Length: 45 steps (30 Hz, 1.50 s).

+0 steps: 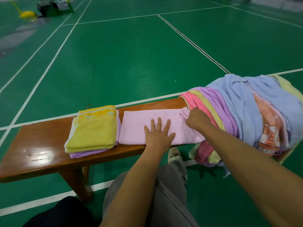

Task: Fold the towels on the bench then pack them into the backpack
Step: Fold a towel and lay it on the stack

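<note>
A pink towel (136,126) lies spread flat across the middle of the wooden bench (41,145). My left hand (158,134) presses flat on the towel's near part with fingers spread. My right hand (197,118) grips the towel's bunched right end beside a pile of unfolded towels (249,112) in blue, purple, pink, yellow and orange on the bench's right end. To the left sits a stack of folded towels (93,130), yellow on top, purple beneath. A black object at the bottom left (62,213) may be the backpack.
The bench stands on a green court floor (131,54) with white lines. My legs in grey trousers (170,185) and a shoe (174,154) are under the bench's near edge. A yellow base and dark equipment (47,6) stand far back left.
</note>
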Motion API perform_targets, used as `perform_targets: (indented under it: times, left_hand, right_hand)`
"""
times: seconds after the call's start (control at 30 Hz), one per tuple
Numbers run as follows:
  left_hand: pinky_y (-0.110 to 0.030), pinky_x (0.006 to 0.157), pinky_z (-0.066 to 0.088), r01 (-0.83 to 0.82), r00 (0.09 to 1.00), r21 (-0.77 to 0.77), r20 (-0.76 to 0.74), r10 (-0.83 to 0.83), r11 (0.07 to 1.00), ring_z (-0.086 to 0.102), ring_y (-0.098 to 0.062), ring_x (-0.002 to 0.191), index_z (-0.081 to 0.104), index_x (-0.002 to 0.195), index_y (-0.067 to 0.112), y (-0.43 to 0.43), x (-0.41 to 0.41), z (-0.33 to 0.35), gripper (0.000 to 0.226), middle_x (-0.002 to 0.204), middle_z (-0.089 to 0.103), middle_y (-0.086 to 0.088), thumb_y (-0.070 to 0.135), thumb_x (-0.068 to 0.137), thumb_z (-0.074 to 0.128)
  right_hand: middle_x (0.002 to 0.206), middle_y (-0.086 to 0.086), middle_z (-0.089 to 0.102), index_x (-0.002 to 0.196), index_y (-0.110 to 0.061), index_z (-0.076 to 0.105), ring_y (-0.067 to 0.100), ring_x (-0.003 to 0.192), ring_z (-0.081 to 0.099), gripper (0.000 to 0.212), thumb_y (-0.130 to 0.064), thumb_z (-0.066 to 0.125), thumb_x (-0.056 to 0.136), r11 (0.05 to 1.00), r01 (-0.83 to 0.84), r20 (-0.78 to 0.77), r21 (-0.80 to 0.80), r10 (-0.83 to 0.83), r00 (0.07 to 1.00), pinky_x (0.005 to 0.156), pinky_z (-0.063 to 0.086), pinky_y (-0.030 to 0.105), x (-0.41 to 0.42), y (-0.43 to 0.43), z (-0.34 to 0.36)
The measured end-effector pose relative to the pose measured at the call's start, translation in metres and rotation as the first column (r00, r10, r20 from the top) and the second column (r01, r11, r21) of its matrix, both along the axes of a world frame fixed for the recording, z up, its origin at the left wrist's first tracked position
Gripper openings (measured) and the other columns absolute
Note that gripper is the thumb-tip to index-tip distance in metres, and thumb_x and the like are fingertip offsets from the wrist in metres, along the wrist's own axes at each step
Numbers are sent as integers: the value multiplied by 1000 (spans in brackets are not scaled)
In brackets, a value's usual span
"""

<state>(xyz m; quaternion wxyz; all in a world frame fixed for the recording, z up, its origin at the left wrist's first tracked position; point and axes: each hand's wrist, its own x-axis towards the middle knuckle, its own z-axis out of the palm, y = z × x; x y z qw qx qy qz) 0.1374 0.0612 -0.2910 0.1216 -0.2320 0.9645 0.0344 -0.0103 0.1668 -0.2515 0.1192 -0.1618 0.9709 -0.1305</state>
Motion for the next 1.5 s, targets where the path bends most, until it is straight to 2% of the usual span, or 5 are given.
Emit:
perform_targets:
  times: [0.5, 0.93, 1.33, 1.43, 1.5]
  left_hand:
    - [-62, 117, -14, -113, 985, 188, -108, 135, 976, -23, -36, 151, -7, 159, 41, 11, -13, -2, 67, 167, -21, -5, 67, 101, 15]
    - [-61, 118, -12, -97, 984, 198, -129, 124, 975, -19, -35, 153, -1, 159, 41, 5, -14, -7, 63, 168, -15, -3, 63, 102, 16]
    - [-60, 117, -16, -66, 989, 244, -110, 95, 968, -27, -34, 150, -14, 159, 28, 1, -23, -7, 96, 166, -23, -5, 67, 94, 46]
    - [-56, 125, 6, -129, 937, 404, -249, 245, 906, 15, -34, 153, 21, 157, 28, -3, -25, -5, 81, 165, 22, -7, 59, 92, 58]
    - [-46, 112, 44, -217, 760, 617, -380, 528, 757, 59, -18, 113, 52, 130, 31, -14, -22, 0, 41, 126, 62, 3, 47, 94, 63]
  right_hand:
    - [99, 12, 52, 105, -8, 55, 22, 83, 49, 27, -31, 42, 108, 973, 146, 220, -180, -105, 970, 71, 41, 29, -6, -13, 21]
    - [113, 12, 61, 146, -10, 41, 17, 72, 48, 54, -34, 55, 100, 986, 92, 146, -137, -72, 987, 55, 35, 28, 1, -2, 8]
    - [112, 11, 66, 126, -8, 60, 18, 89, 57, 29, -24, 48, 106, 890, -43, -55, -454, 21, 998, 71, 43, 26, 48, -59, 31]
    - [105, 8, 62, 134, -8, 55, 20, 89, 62, 33, -25, 48, 106, 870, -92, -77, -485, 62, 995, 59, 39, 22, 61, -73, 31]
    - [103, 9, 62, 124, -5, 61, 22, 86, 60, 31, -27, 49, 106, 874, -76, -70, -480, 48, 996, 58, 38, 23, 68, -86, 34]
